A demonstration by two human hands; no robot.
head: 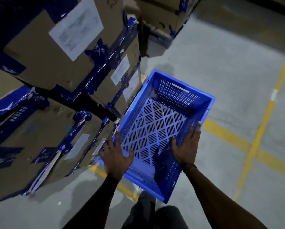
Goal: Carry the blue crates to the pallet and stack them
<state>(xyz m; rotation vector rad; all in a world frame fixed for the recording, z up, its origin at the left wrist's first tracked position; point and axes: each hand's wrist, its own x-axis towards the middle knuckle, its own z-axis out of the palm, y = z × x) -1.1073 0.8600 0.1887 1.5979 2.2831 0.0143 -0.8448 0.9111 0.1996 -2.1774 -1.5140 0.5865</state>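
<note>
Two hands grip one empty blue crate (156, 129) above the floor (229, 71): left hand (116, 155) on its left rim, right hand (187, 146) on its right wall. Taped cardboard boxes (52, 63) are stacked on the left.

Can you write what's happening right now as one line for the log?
carrying | blue crate empty, off floor | left hand grips left rim | right hand grips right rim | cardboard boxes left

White lettering resembling "MODERN" is printed on the blue tape (14, 115) at lower left; the white labels (75, 28) at upper left cannot be read.
</note>
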